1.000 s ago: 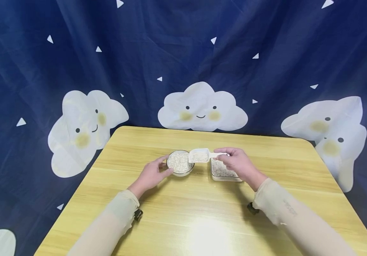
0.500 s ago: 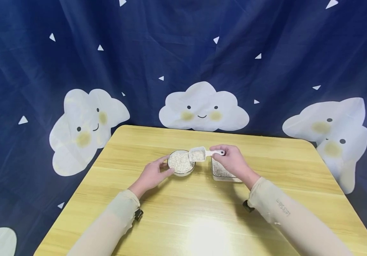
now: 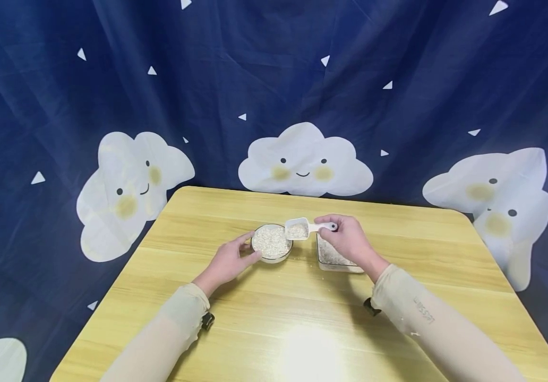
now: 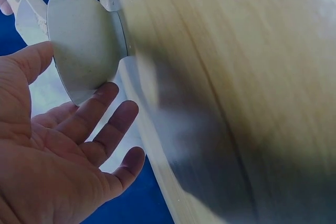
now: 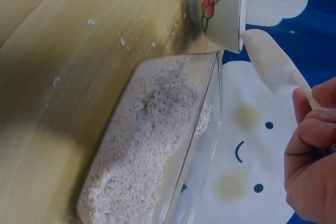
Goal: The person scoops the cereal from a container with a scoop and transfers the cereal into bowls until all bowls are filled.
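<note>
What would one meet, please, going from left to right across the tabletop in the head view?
Left hand → bowl of oats → white scoop → right hand, which holds the scoop's handle above the clear oat container.

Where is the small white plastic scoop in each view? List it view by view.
Head: the small white plastic scoop is at centre, over the round bowl's right rim, holding grain.
Left wrist: top left corner, the scoop shows behind the bowl's wall.
Right wrist: upper right, the scoop is seen from below, next to the bowl.
Shared landmark: the round white ceramic bowl.
</note>
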### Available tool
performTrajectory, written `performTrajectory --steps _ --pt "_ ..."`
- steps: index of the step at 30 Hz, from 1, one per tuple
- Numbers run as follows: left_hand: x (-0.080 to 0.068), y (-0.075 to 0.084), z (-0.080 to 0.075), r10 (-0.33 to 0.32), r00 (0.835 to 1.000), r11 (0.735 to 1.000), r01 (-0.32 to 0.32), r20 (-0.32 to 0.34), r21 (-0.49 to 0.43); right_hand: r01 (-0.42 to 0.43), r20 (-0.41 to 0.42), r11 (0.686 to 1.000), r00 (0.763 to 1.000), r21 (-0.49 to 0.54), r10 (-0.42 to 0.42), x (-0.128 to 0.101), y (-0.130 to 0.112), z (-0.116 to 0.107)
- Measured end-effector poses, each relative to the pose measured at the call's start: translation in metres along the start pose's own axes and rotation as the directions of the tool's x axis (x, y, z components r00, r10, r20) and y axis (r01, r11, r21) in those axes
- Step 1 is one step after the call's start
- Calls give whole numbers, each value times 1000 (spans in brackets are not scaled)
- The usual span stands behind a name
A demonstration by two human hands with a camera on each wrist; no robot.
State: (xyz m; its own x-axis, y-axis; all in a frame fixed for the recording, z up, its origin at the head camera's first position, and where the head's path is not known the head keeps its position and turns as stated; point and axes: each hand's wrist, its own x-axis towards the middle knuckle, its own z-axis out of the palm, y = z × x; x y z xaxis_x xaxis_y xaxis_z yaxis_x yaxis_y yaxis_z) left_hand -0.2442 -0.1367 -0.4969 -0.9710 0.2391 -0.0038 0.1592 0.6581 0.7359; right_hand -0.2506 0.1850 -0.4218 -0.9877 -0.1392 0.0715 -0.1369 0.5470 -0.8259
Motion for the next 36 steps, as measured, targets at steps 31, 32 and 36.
performTrajectory --steps 31,32,36 --pt "-1 0 0 22 1000 1000 -22 1 3 92 67 994 994 -60 -88 -8 -7 -1" --pt "-1 0 0 23 1000 1000 -23 1 2 94 71 994 993 -60 -89 -8 -7 0" --pt "-2 0 0 28 1000 1000 -28 1 2 102 99 993 990 -54 -97 -10 -11 3"
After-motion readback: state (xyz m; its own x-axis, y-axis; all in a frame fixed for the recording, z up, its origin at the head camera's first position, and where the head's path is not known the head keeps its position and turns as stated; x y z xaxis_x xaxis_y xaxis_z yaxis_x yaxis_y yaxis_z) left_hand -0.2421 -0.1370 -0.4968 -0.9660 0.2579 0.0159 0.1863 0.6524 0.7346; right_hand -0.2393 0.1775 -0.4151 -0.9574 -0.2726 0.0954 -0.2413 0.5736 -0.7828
